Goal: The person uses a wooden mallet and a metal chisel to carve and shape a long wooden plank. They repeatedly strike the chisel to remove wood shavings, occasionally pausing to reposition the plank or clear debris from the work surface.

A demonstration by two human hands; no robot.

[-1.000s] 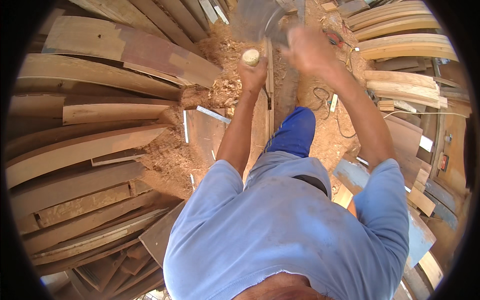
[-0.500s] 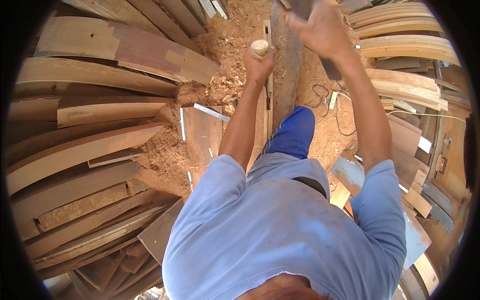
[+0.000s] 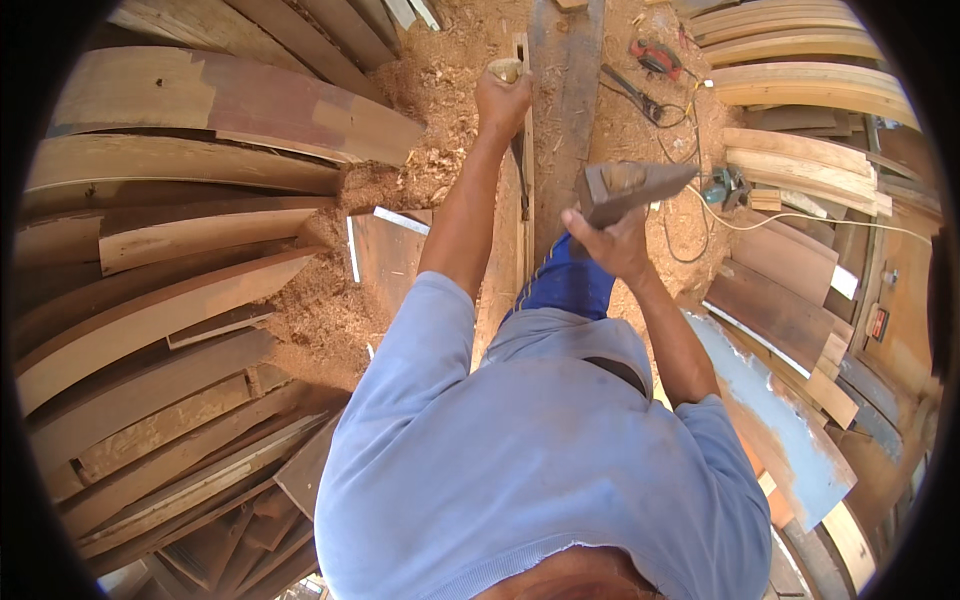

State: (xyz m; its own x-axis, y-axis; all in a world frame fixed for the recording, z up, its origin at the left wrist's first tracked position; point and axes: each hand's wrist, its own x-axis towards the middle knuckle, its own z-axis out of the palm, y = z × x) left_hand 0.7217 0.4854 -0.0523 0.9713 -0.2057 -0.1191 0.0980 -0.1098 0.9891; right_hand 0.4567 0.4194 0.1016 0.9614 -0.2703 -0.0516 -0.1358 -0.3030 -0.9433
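Observation:
My left hand (image 3: 503, 105) is closed around the pale round-ended handle of a chisel (image 3: 507, 69). Its dark blade comes out below the fist, against a long narrow strip of wood (image 3: 522, 48) with slots in it. A dark wooden mallet (image 3: 640, 190) is in my right hand (image 3: 615, 243), held up close to my body over my blue-clad leg; the fingers behind it are partly hidden. The strip lies along a wide, worn plank (image 3: 565, 90) strewn with shavings.
Curved boards (image 3: 170, 160) are stacked at left, pale timbers (image 3: 790, 85) at right. A red power tool (image 3: 657, 58), a teal power tool (image 3: 725, 187) and looping cords lie right of the plank. Sawdust covers the ground. A blue-painted board (image 3: 790, 430) leans at the lower right.
My right hand has come back toward my body with the mallet, from the far end of the plank. My left hand still holds the chisel at the strip. The view has shifted slightly.

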